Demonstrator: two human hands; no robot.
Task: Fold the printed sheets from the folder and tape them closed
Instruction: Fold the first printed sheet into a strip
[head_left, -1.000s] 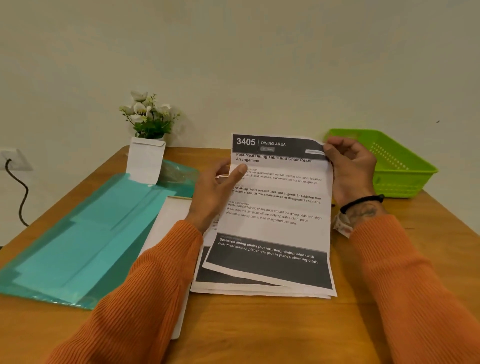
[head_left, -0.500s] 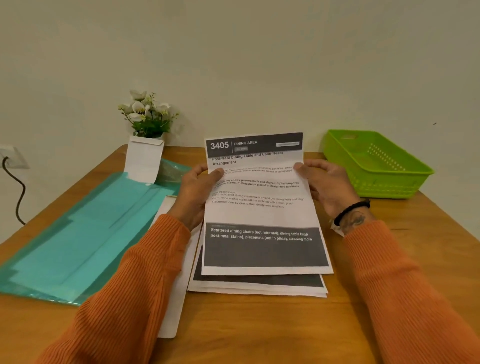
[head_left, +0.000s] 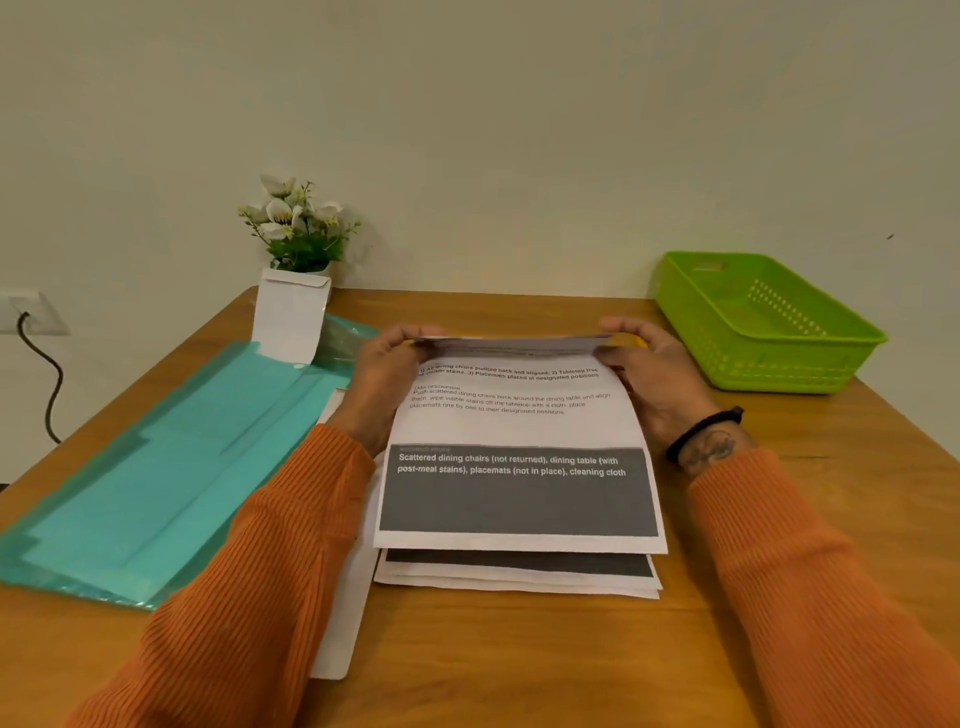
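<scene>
While the top printed sheet lies on the stack at mid-worktop, the left hand and right hand each pinch a far corner, curling that edge nearward. Thin and limp, the paper would likely buckle unless held at both corners, and it should crease easily.

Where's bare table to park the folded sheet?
Free: wood between the printed stack and the green basket, and the near strip below the stack. Crowded: left side, under the teal folder and envelope.
</scene>
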